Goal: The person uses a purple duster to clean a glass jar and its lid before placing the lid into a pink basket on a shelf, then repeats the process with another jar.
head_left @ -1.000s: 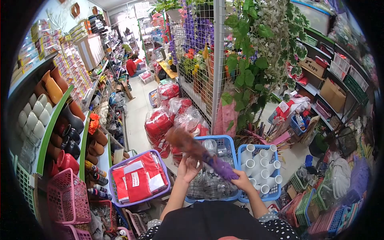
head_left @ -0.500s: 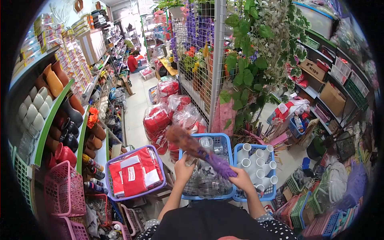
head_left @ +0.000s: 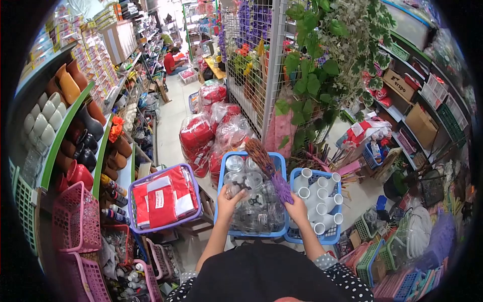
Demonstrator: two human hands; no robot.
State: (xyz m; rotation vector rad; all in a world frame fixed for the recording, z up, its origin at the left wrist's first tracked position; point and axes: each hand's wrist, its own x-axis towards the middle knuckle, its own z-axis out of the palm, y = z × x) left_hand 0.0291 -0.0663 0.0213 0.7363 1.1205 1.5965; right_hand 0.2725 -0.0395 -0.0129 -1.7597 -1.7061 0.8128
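My left hand (head_left: 230, 204) is closed around a clear glass jar (head_left: 235, 186) above the left part of a blue basket (head_left: 218, 214). Several more clear glass vessels (head_left: 254, 216) fill that basket. In my right hand (head_left: 297, 207) is a brown and purple feather duster (head_left: 270, 171), gripped at its purple end. Its brown tip slants up and left over the far rim of the basket. Beside my right hand stands a second blue basket (head_left: 329, 239) holding several white bottle-shaped vases (head_left: 316, 209).
A purple-rimmed basket (head_left: 132, 201) with red and white packets stands left. Bagged red goods (head_left: 196, 136) lie ahead, beside a white wire rack (head_left: 251, 95). Shelves of vases (head_left: 70, 90) line the left. A person in red (head_left: 171, 63) sits far down the aisle.
The duster has swung from a leftward slant to steeper, its brown tip moving right and up. My left hand has lifted a glass jar into plainer view. The whole view has shifted slightly.
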